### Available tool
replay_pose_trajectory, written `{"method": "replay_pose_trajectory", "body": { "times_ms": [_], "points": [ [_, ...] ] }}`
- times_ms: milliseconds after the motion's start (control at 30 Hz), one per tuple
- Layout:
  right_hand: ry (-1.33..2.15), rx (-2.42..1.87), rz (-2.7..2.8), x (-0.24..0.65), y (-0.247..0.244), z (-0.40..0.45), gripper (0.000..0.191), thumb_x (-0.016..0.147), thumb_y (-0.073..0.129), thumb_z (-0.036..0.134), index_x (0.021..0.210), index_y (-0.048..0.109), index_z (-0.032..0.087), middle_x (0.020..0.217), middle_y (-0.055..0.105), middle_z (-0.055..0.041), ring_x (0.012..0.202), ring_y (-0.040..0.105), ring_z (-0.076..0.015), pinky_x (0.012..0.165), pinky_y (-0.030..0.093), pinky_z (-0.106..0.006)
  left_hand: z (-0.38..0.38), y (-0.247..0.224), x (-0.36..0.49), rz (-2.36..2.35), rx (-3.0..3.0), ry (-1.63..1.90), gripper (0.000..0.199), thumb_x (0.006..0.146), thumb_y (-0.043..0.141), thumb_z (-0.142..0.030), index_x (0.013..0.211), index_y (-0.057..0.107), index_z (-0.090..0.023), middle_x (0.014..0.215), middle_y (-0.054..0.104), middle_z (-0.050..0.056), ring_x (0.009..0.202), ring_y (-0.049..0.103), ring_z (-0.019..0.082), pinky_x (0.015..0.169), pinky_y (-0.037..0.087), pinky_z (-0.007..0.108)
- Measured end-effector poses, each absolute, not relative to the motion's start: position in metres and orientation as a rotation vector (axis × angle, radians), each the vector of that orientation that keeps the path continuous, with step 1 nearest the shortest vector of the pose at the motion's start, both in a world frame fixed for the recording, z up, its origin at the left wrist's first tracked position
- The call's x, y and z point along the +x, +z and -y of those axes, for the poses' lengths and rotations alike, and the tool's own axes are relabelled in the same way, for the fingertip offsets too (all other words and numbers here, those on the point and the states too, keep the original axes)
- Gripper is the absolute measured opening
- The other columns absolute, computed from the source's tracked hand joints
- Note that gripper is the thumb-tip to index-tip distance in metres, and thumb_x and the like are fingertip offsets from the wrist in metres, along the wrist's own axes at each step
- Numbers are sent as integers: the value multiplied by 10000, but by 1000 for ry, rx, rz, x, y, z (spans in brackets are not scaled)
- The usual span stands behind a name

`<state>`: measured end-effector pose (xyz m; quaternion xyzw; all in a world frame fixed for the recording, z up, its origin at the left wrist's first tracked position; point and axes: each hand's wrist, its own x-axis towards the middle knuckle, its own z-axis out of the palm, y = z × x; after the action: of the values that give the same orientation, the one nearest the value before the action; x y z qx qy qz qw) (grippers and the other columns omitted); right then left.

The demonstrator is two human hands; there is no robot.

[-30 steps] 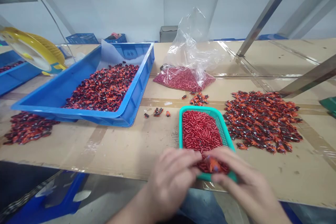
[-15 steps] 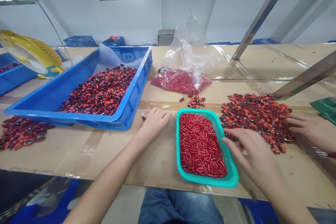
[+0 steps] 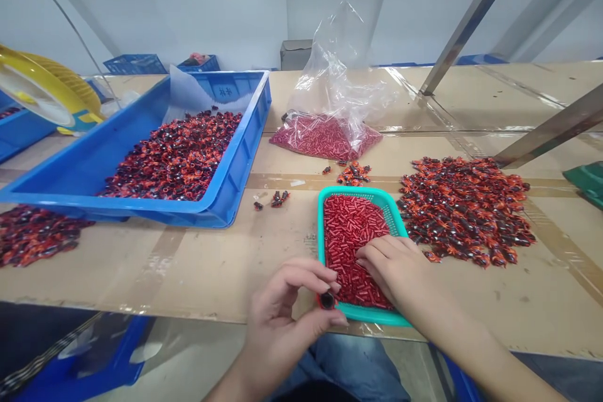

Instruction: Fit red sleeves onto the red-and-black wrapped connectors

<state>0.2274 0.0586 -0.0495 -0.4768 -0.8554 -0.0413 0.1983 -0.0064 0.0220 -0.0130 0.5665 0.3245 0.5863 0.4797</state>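
My left hand (image 3: 292, 320) pinches a small black and red piece (image 3: 327, 300), its dark round opening facing up, by the near left edge of the green basket (image 3: 321, 226). Inside that basket lie many short red tubes (image 3: 353, 220). My right hand (image 3: 396, 264) reaches over the right rim, its fingertips down among the tubes; whether they grip one is hidden. Right of the basket is a large pile of orange and black pieces (image 3: 466, 210). A few similar loose pieces (image 3: 279, 198) lie left of the basket.
A blue tray (image 3: 219, 201) of dark red pieces stands at left, beside a yellow fan (image 3: 61, 88). Behind the basket sits a clear bag (image 3: 325, 135) of red tubes. Metal posts (image 3: 471, 25) rise at right. Another pile (image 3: 40, 232) lies far left.
My left hand has come back from beyond the basket's left side, now with a piece in it. My right hand has moved left into the tubes. Another person's hand at the right has left the view.
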Motion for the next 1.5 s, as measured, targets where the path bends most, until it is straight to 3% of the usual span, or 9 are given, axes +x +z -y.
{"method": "replay_pose_trajectory", "body": {
  "times_ms": [133, 300, 500, 833, 1100, 1233, 1400, 1500],
  "points": [
    [155, -1217, 2192, 222, -19, -44, 167, 1072, 546, 250, 1035, 705, 215, 949, 767, -61, 892, 717, -221, 783, 547, -347, -14, -9, -1, -782, 1356, 1527, 324, 809, 888, -101, 1054, 755, -266, 951, 821, -21, 919, 765, 124, 851, 646, 182],
    [694, -925, 1838, 205, 23, -17, 40, 1023, 661, 272, 1017, 693, 247, 878, 721, -9, 839, 713, -155, 764, 603, -266, -10, -4, 2, -723, 1428, 1611, 441, 825, 847, -23, 1167, 699, -259, 1010, 844, 2, 979, 773, 167, 853, 670, 266],
    [650, -800, 1913, 194, 35, -8, 61, 975, 715, 172, 1030, 692, 184, 874, 730, -51, 846, 705, -161, 771, 619, -281, -9, -1, 2, -692, 1635, 1656, 421, 844, 829, -18, 1167, 652, -221, 1022, 848, 26, 927, 802, 191, 906, 640, 344],
    [450, -831, 1992, 191, 37, -6, 37, 967, 723, 158, 943, 702, 176, 801, 743, -28, 780, 699, -136, 741, 625, -246, -7, 7, -8, -858, 2103, 1587, 219, 920, 734, -34, 994, 609, -198, 1018, 867, 48, 949, 799, 150, 917, 574, 309],
    [309, -915, 1985, 185, 37, -2, 50, 980, 716, 177, 932, 714, 189, 791, 758, -9, 796, 714, -133, 759, 608, -234, -8, 12, -6, -957, 2270, 1569, 282, 885, 696, 10, 845, 527, -212, 935, 873, 12, 858, 815, 132, 829, 575, 285],
    [261, -886, 1927, 186, 33, 1, 145, 1032, 646, 217, 904, 706, 187, 754, 736, -3, 774, 700, -121, 758, 598, -232, -8, 15, -5, -1006, 2308, 1547, 290, 899, 674, 6, 823, 514, -223, 898, 875, -14, 813, 821, 130, 799, 562, 290],
    [404, -865, 1979, 188, 31, -1, 76, 952, 727, 133, 937, 691, 198, 784, 741, -6, 768, 709, -142, 769, 621, -255, -6, 14, -2, -997, 2294, 1569, 283, 888, 712, -24, 852, 539, -246, 944, 878, -13, 798, 824, 151, 785, 549, 315],
    [662, -906, 1841, 190, 32, -6, 158, 891, 823, 259, 927, 672, 226, 810, 726, 0, 750, 712, -147, 720, 621, -237, -3, 8, -5, -954, 2257, 1585, 207, 913, 736, -86, 942, 646, -271, 980, 876, -30, 797, 824, 169, 805, 541, 332]
  ]
}}
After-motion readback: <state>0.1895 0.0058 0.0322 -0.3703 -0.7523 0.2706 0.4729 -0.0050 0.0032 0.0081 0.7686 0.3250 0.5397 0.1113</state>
